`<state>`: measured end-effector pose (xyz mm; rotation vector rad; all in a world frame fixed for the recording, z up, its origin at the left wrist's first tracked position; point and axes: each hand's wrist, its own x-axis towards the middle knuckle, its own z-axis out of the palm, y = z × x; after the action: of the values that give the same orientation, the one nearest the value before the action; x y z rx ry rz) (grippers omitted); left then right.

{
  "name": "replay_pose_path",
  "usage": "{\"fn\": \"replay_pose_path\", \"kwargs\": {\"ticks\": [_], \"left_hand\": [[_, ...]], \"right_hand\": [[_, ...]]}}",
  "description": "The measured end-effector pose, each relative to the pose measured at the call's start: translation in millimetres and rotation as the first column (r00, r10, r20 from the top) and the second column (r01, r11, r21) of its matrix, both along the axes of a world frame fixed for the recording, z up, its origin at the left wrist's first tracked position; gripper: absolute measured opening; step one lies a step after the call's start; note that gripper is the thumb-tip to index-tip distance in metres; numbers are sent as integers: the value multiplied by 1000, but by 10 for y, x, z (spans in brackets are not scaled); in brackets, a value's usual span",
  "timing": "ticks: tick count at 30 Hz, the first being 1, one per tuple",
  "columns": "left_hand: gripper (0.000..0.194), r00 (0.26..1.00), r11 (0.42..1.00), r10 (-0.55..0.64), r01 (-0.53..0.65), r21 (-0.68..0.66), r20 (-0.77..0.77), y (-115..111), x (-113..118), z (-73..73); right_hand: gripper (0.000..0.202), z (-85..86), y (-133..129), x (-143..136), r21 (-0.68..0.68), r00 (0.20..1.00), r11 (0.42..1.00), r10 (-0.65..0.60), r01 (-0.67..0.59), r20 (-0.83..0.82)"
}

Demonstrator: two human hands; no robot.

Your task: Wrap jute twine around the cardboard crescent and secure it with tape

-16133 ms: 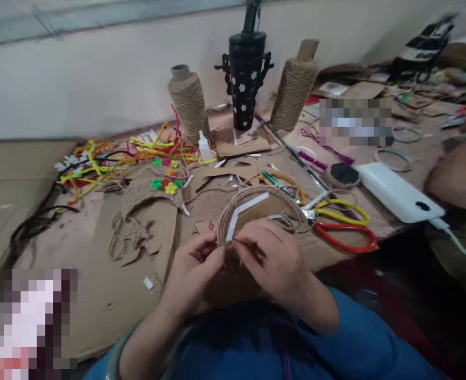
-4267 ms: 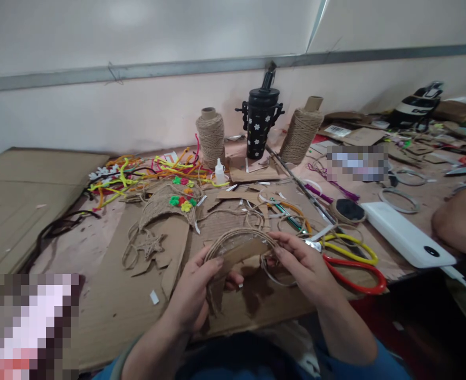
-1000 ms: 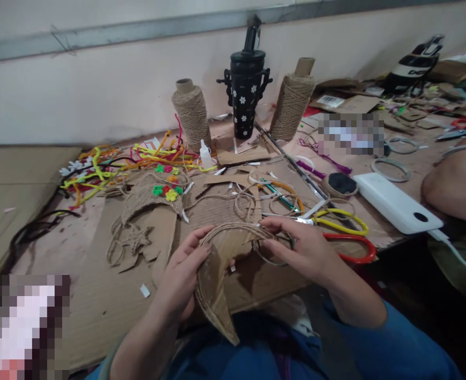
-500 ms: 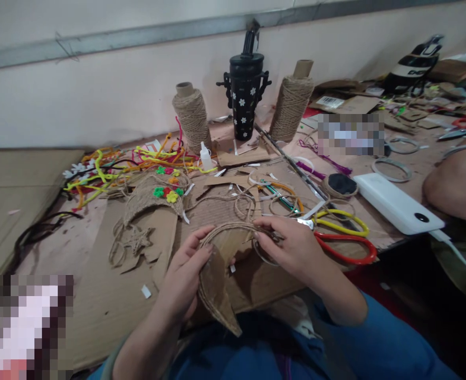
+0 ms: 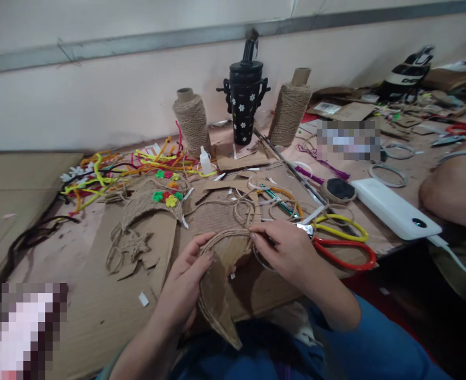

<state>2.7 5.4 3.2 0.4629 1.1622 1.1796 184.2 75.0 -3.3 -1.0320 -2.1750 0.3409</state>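
My left hand [image 5: 183, 277] is closed on a cardboard crescent [image 5: 216, 293], its thumb on the flat face and its fingers at the outer edge. Rows of jute twine [image 5: 228, 234] follow the crescent's outer curve. At the upper right end my right hand [image 5: 288, 250] pinches the twine against the edge. Loose twine trails from there into loops on the table. Just behind my hands lies a second crescent [image 5: 145, 198], covered in twine and trimmed with small coloured flowers. A twine-wrapped star [image 5: 135, 247] rests left of my left hand.
Scissors with red and yellow handles [image 5: 345, 254] lie beside my right hand. A white power bank [image 5: 395, 208] sits farther right, near another person's arm [image 5: 450, 184]. Behind stand two twine spools [image 5: 193, 119], a black tumbler [image 5: 241, 105] and a glue bottle [image 5: 205, 161]. Pipe cleaners [image 5: 110, 171] lie left.
My right fingertips have drawn closer together and shifted slightly along the twine at the crescent's edge. My left hand keeps its hold. The whole view has shifted a little.
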Motion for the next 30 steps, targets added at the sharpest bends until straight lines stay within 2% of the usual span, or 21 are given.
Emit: {"fn": "replay_pose_path", "kwargs": {"ticks": [14, 22, 26, 30], "left_hand": [[40, 1000, 1000, 11, -11, 4, 2, 12, 5, -6], [46, 998, 998, 61, -61, -23, -21, 30, -18, 14], [43, 995, 995, 95, -95, -17, -23, 35, -25, 21], [43, 991, 991, 133, -133, -15, -35, 47, -12, 35]], "right_hand": [[22, -7, 17, 2, -81, 1000, 996, 31, -31, 0], [28, 0, 40, 359, -179, 997, 981, 59, -67, -49], [31, -24, 46, 473, -60, 986, 985, 164, -162, 30], [30, -97, 83, 468, 39, 977, 981, 187, -192, 98]]}}
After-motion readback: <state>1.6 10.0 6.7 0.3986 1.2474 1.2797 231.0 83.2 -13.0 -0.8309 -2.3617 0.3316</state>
